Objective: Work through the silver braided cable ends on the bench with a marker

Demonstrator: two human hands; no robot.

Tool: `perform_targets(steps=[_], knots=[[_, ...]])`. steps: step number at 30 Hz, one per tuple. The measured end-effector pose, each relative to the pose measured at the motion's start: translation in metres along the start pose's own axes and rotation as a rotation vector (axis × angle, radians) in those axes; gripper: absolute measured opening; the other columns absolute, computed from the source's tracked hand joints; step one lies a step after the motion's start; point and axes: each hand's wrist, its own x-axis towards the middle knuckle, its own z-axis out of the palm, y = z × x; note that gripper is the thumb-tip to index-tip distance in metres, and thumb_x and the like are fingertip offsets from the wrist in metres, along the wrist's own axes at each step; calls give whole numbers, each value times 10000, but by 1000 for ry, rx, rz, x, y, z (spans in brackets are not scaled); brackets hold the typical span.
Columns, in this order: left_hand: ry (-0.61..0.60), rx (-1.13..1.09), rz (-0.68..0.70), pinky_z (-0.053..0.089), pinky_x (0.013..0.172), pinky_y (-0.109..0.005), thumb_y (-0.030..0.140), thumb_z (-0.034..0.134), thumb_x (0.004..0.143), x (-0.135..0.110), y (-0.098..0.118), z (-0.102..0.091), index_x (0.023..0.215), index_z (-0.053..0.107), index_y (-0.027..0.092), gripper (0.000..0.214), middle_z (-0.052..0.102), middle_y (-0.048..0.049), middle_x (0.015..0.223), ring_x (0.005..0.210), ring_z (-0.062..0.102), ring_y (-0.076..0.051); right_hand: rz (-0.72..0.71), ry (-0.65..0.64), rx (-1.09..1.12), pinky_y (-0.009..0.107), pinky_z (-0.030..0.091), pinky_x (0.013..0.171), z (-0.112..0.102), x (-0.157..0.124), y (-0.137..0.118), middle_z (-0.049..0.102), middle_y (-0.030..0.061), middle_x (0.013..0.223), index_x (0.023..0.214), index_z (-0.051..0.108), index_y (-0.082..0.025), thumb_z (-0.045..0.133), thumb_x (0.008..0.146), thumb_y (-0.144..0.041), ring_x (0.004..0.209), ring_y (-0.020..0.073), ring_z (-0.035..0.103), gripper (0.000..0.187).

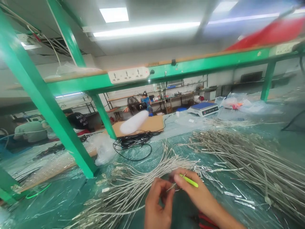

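Note:
Low in the middle of the head view, my left hand point(157, 203) pinches the thin end of a grey cable between thumb and fingertips. My right hand point(197, 190) is closed around a slim tool with a bright yellow-green handle point(190, 180); its tip meets the cable end, but blur hides what kind of tool it is. Beneath and left of my hands a bundle of grey cables point(150, 176) fans across the table. Partly covered by my right forearm is a red-handled item point(205, 221).
A second large heap of grey cables point(252, 159) lies right, with silvery strips point(245, 202) beside it. Behind are a coil of black cable point(135, 138), a weighing scale point(205, 108) and clear plastic bags point(252, 103). Green frame posts point(59, 127) rise at left. Other people sit farther back.

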Motion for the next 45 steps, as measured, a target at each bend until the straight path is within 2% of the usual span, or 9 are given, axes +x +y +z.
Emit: perform_targets(steps=[4, 10, 16, 21, 30, 35, 40, 43, 45], knots=[[27, -72, -37, 430, 594, -244, 325, 649, 792, 1, -1, -3, 737, 630, 209, 130, 555, 6, 704, 642, 536, -165, -72, -107, -109, 260, 485, 679, -4, 0, 0, 655, 4, 734, 783, 702, -187, 677, 782, -411, 730, 182, 601, 225], [23, -238, -282, 409, 512, -224, 365, 712, 744, 4, 6, -9, 814, 657, 188, 199, 600, 12, 687, 559, 504, -131, -112, -189, -116, 233, 398, 619, -8, 3, -4, 575, -26, 666, 734, 656, -172, 577, 873, -327, 641, 133, 502, 223], [-17, -218, -208, 408, 531, -231, 372, 655, 800, 0, 9, -9, 973, 687, 208, 240, 631, -27, 830, 647, 539, -150, -77, -186, -57, 235, 372, 612, -5, 1, -6, 548, -38, 636, 691, 651, -176, 633, 823, -308, 626, 132, 473, 188], [-76, -240, -259, 376, 524, -222, 370, 595, 851, 1, 9, -9, 943, 645, 180, 217, 555, 26, 659, 544, 452, -116, 29, -163, 85, 264, 421, 635, 0, 4, -1, 614, -13, 617, 640, 653, -174, 598, 823, -312, 606, 146, 532, 236], [53, -235, -230, 420, 646, -238, 381, 682, 773, 1, 16, -8, 759, 621, 173, 217, 567, 11, 688, 675, 509, -153, 185, -168, 369, 264, 478, 550, 4, 5, 8, 585, -6, 579, 620, 631, -152, 612, 743, -247, 551, 140, 570, 157], [225, -102, -181, 398, 529, -230, 508, 687, 716, 2, 15, -10, 771, 627, 167, 351, 570, 2, 669, 568, 492, -139, 161, -148, 367, 246, 482, 501, 9, 7, 18, 579, -8, 621, 625, 584, -161, 586, 770, -310, 541, 129, 580, 208], [315, 93, -92, 322, 429, -207, 542, 562, 799, 31, 29, -42, 890, 570, 169, 384, 425, 77, 541, 441, 374, -100, 85, -70, 139, 262, 524, 567, -7, 23, 31, 630, -6, 724, 826, 616, -133, 508, 939, -314, 631, 123, 627, 239], [362, 273, -11, 354, 431, -221, 556, 529, 797, 71, 53, -79, 875, 560, 180, 386, 436, 75, 515, 441, 416, -122, 4, 6, -71, 329, 548, 708, -12, 26, 37, 663, 40, 994, 1033, 621, -142, 548, 939, -300, 804, 159, 656, 198], [416, 445, 59, 387, 446, -244, 548, 516, 786, 105, 76, -103, 808, 590, 180, 375, 484, 51, 491, 446, 461, -149, -58, 39, -203, 354, 533, 755, -9, 22, 39, 666, 41, 996, 1002, 632, -143, 556, 933, -299, 840, 170, 651, 187]])
